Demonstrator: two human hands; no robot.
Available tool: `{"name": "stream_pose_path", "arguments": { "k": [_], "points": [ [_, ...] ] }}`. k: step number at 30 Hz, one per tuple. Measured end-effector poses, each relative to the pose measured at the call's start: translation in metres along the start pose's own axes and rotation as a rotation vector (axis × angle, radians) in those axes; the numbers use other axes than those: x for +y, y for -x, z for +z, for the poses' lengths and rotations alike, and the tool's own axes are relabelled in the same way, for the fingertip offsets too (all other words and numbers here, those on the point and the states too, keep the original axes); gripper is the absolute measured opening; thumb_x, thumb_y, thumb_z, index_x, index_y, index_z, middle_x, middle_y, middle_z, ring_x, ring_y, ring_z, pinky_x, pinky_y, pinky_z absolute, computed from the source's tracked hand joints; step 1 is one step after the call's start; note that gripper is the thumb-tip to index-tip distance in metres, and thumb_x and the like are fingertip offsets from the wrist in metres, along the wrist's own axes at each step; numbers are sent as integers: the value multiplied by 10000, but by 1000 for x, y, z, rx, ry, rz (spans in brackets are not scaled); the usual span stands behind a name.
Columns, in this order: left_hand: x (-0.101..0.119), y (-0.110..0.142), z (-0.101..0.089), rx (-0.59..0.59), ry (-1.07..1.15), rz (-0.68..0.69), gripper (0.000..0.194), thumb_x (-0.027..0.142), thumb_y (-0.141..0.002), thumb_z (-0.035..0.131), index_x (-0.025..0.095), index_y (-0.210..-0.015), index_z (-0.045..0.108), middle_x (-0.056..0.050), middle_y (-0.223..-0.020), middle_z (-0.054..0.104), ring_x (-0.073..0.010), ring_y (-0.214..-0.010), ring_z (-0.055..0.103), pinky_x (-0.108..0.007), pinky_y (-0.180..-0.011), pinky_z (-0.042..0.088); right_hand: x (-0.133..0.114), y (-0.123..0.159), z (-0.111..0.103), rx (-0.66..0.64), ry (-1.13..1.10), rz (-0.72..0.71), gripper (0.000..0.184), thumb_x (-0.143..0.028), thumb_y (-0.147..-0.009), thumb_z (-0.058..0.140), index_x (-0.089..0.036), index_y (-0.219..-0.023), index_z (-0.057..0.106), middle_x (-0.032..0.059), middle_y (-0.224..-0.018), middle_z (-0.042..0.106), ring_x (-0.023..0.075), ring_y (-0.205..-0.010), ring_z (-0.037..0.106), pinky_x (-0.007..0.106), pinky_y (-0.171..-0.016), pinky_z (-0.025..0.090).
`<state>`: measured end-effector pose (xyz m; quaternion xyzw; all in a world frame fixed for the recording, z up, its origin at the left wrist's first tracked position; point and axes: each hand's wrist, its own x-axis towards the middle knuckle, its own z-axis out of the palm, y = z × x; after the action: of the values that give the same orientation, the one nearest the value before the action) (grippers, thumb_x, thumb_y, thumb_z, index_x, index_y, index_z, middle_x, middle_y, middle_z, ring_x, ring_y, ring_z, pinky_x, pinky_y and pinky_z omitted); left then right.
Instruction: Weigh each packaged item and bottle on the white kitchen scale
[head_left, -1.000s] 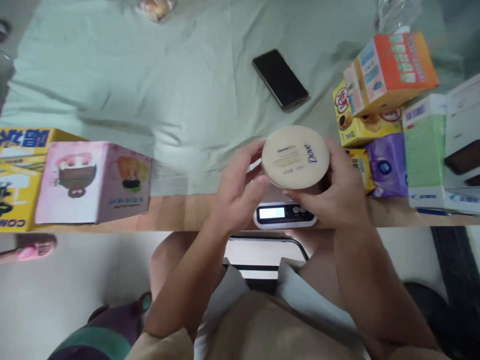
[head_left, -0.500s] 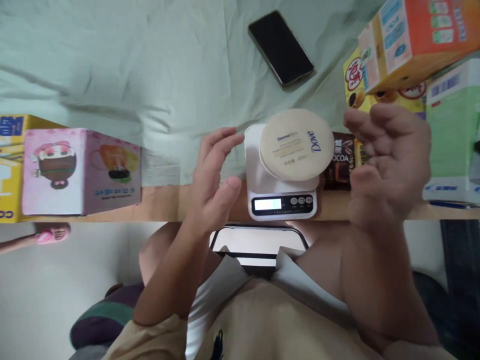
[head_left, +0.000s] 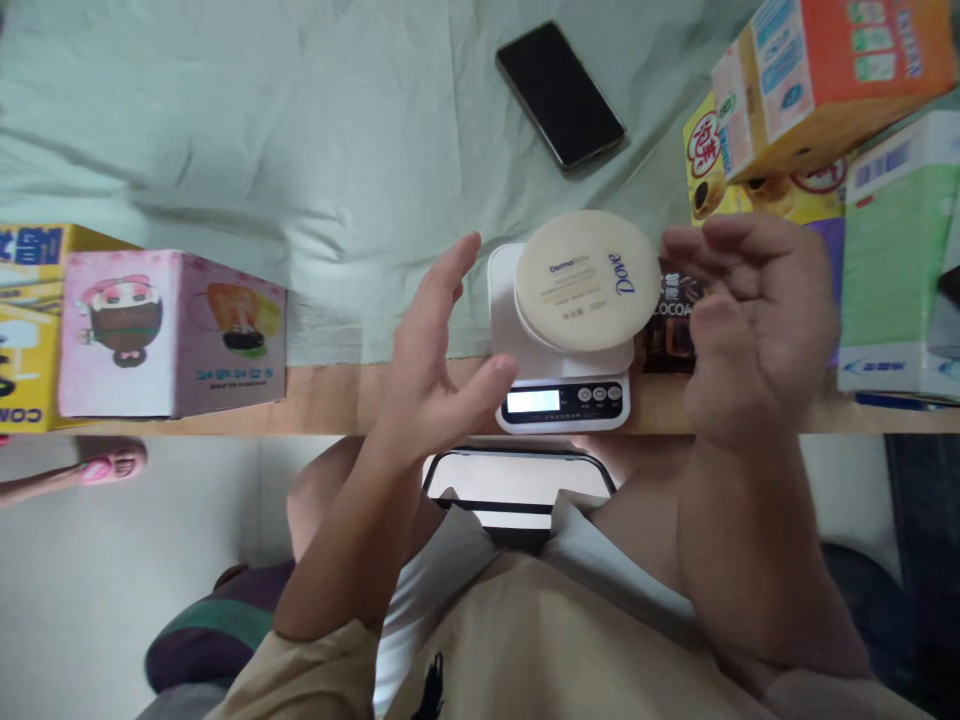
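Observation:
A round cream-coloured Dove jar (head_left: 589, 285) rests on the plate of a white kitchen scale (head_left: 504, 350), toward its right side. The scale's small display is lit, but its figures cannot be read. To the left of the scale is my left hand (head_left: 442, 350), fingers stretched up and thumb out near the display. My right hand (head_left: 757, 320) is raised to the right of the jar with fingers apart, its fingertips close to the jar's edge. Nothing is in either hand. Part of a dark cocoa packet (head_left: 670, 325) shows between the jar and my right hand.
A black phone (head_left: 560, 95) lies on the green cloth (head_left: 337, 120). At left stand a pink box (head_left: 124, 340) and a yellow box (head_left: 30, 350). An orange box (head_left: 862, 80), a yellow snack box (head_left: 703, 155) and a green box (head_left: 896, 270) crowd the right. Another person's foot (head_left: 112, 465) shows on the floor.
My left hand has opened wider, its thumb moving right toward the scale's display. My right hand has come slightly left, closer to the jar. The jar stays on the scale.

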<state>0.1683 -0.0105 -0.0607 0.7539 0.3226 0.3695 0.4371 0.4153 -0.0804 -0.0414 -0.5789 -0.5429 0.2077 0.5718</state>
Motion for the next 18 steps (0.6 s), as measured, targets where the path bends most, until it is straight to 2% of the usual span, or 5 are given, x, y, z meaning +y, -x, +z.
{"name": "stream_pose_path", "arguments": {
  "k": [3,8,13,18],
  "points": [
    [1,-11,13,-29,-93,64,935,728,-912,692,359,-1671,289,-93,-1772,370,-376,-1656,361,-587,-1366,355,-1,0,-3,16,-31,-6,372,-488,-996,649,-390,-1355,662,34,-1334,732,238,-1294,713,496,-1209,562],
    [4,-30,36,-16,-236,153,1035,721,-813,816,334,-1640,329,-135,-1619,526,-387,-1526,524,-562,-1264,494,0,4,-11,18,4,22,369,-478,-1014,627,-374,-1368,646,21,-1323,746,223,-1297,713,478,-1184,576],
    [6,-36,33,28,-374,206,1098,694,-740,895,315,-1625,365,-158,-1584,551,-407,-1457,579,-581,-1205,525,3,9,-23,-28,4,35,383,-460,-1014,609,-374,-1387,615,40,-1355,741,256,-1317,701,499,-1138,597],
    [9,-39,29,97,-437,164,1076,637,-714,928,312,-1605,420,-135,-1513,600,-388,-1388,635,-571,-1164,566,-2,5,-30,-1,12,27,371,-450,-1016,600,-280,-1344,620,90,-1312,753,259,-1259,722,512,-1111,601]
  ]
}}
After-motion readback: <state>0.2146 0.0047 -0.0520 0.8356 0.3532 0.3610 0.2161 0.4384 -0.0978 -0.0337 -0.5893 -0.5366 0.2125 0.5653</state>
